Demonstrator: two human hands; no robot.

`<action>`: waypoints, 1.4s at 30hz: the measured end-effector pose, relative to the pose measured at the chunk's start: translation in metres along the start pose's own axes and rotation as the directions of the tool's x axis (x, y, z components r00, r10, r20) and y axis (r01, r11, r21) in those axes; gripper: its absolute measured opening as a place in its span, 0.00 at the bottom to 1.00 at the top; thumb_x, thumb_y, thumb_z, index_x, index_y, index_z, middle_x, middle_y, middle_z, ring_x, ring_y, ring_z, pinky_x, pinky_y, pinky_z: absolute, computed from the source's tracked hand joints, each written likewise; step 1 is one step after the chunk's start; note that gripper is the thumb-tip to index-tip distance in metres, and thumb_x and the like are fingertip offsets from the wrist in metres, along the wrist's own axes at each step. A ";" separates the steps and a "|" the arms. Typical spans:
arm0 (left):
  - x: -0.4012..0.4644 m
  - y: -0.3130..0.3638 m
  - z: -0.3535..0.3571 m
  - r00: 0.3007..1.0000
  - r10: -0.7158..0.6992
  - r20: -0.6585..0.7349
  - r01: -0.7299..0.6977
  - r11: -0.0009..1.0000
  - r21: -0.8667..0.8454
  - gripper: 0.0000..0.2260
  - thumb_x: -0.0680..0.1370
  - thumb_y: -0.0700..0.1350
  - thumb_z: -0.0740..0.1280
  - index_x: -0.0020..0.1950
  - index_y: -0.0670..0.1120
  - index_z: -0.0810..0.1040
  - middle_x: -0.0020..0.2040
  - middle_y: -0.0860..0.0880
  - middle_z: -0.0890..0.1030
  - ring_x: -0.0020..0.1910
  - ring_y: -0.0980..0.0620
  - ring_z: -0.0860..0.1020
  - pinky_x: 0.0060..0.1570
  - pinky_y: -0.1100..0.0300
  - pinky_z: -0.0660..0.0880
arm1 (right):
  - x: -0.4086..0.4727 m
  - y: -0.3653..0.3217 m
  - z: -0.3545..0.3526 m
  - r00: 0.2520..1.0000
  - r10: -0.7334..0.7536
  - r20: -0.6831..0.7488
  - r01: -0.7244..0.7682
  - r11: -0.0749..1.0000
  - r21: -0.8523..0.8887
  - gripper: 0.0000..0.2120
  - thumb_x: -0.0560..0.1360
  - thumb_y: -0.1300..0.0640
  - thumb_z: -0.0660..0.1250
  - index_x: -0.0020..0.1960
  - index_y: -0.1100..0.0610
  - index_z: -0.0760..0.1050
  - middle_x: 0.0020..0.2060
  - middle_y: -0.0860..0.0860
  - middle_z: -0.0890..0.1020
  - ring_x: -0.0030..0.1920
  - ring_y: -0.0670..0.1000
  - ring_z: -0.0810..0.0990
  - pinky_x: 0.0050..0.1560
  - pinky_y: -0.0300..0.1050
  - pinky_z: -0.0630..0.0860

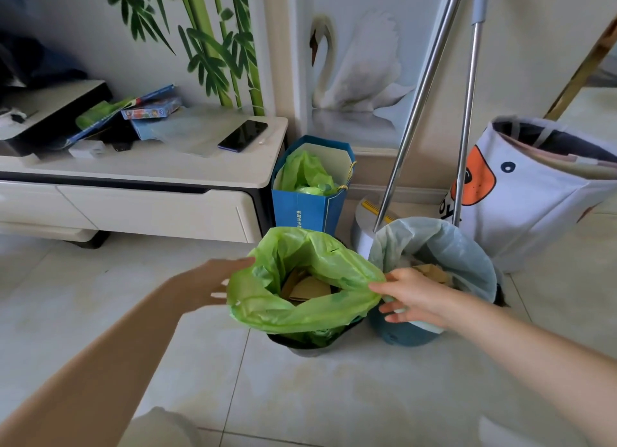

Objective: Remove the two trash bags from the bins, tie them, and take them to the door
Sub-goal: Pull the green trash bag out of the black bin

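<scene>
now both hands at green trash bag point(300, 299) in dark bin point(310, 341) on floor tiles. left hand point(213, 284) spread wide at its left rim; right hand point(412, 296) pinching right rim. pale bag point(444, 246) in blue bin point(405, 333) just beside.

The room is bright with soft, even daylight. Near the green trash bag point(300, 279), shadows on the floor tiles point(334, 396) are faint. Left of the bag, the left hand point(213, 283) is a little blurred. Far above it, the metal poles point(434, 79) show thin glare and lean from wide-angle distortion. The upper left corner is dark and unfocused.
</scene>
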State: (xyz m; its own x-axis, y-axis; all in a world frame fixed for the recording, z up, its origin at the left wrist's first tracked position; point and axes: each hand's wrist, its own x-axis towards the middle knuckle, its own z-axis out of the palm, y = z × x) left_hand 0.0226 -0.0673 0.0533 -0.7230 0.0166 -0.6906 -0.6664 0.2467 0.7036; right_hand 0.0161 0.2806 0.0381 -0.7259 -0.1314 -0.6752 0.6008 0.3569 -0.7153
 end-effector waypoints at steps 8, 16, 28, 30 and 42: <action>0.059 0.017 0.016 0.957 -0.032 -0.289 -0.002 0.993 -0.117 0.20 0.76 0.53 0.66 0.59 0.38 0.75 0.55 0.39 0.80 0.54 0.39 0.80 0.58 0.44 0.76 | -0.003 -0.002 0.010 0.988 0.090 0.129 -0.117 0.968 0.223 0.10 0.76 0.63 0.67 0.56 0.63 0.75 0.51 0.61 0.84 0.49 0.61 0.84 0.53 0.55 0.81; 0.068 0.032 0.034 0.914 0.009 -0.406 -0.010 1.000 0.001 0.15 0.67 0.37 0.71 0.53 0.35 0.78 0.49 0.35 0.82 0.40 0.41 0.81 0.41 0.51 0.79 | 0.005 -0.015 0.008 0.998 0.032 -0.048 -0.024 0.987 0.159 0.11 0.76 0.66 0.63 0.58 0.62 0.71 0.45 0.61 0.80 0.36 0.56 0.80 0.28 0.41 0.74; 0.041 0.089 -0.011 0.689 0.348 -0.636 -0.298 0.936 0.190 0.10 0.73 0.31 0.58 0.38 0.43 0.75 0.36 0.45 0.71 0.41 0.47 0.69 0.35 0.59 0.65 | 0.009 -0.088 -0.010 0.827 -0.270 -0.492 0.303 0.953 -0.015 0.11 0.74 0.69 0.60 0.40 0.61 0.80 0.31 0.57 0.80 0.31 0.53 0.77 0.38 0.48 0.75; 0.031 0.095 -0.015 0.652 0.375 -0.659 -0.327 0.923 0.201 0.10 0.73 0.30 0.58 0.43 0.41 0.76 0.39 0.44 0.71 0.42 0.47 0.69 0.35 0.60 0.64 | 0.002 -0.096 -0.012 0.784 -0.308 -0.539 0.343 0.939 -0.037 0.15 0.73 0.69 0.60 0.34 0.55 0.78 0.28 0.55 0.80 0.29 0.53 0.75 0.38 0.48 0.74; -0.063 0.130 -0.039 0.527 0.484 -0.699 -0.549 0.821 0.154 0.11 0.74 0.33 0.60 0.52 0.43 0.76 0.46 0.44 0.78 0.40 0.46 0.76 0.32 0.59 0.73 | -0.078 -0.144 -0.024 0.619 -0.490 -0.614 0.546 0.830 -0.113 0.08 0.75 0.61 0.64 0.51 0.59 0.81 0.38 0.55 0.81 0.36 0.52 0.79 0.35 0.43 0.77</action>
State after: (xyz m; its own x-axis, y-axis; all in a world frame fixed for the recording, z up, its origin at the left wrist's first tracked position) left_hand -0.0256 -0.0742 0.1951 -0.8306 -0.5489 0.0936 -0.1218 0.3431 0.9314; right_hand -0.0223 0.2616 0.1981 -0.9492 0.3117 0.0434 0.0649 0.3288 -0.9422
